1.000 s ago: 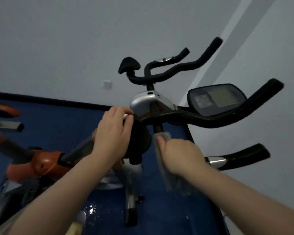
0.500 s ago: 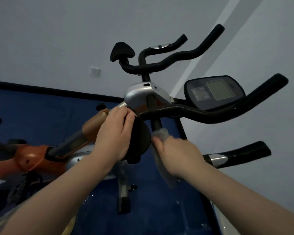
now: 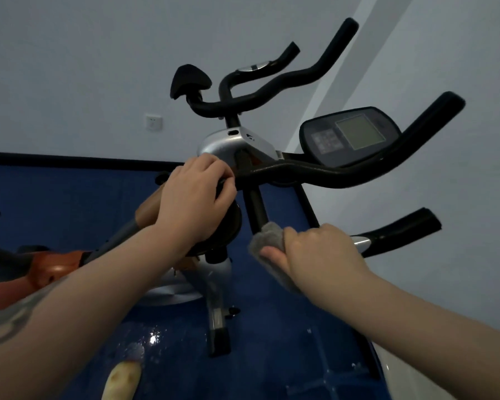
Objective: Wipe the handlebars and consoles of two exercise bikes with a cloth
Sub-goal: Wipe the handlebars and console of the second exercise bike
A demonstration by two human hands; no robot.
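Note:
The near bike's black handlebar [image 3: 358, 174] runs right from its stem, with a dark console [image 3: 350, 137] and grey screen above it. My left hand [image 3: 194, 203] curls over the handlebar's left black end pad. My right hand [image 3: 318, 252] grips a grey cloth [image 3: 267, 241], whose top touches the black stem [image 3: 257, 209] under the bar. A lower grip [image 3: 399, 232] with a silver sensor sticks out right of my right hand. Behind stands a second bike's handlebar [image 3: 272, 88], with a small console between its grips.
An orange and grey bike frame [image 3: 49, 269] lies to the left over the blue floor [image 3: 70, 203]. A silver post and foot [image 3: 218, 313] drop below my hands. White walls stand behind and right, with a socket [image 3: 153, 122].
The view has shifted, so the bikes sit a little lower and further left. My right hand has turned the cloth upward against the stem. My left hand stays on the end pad.

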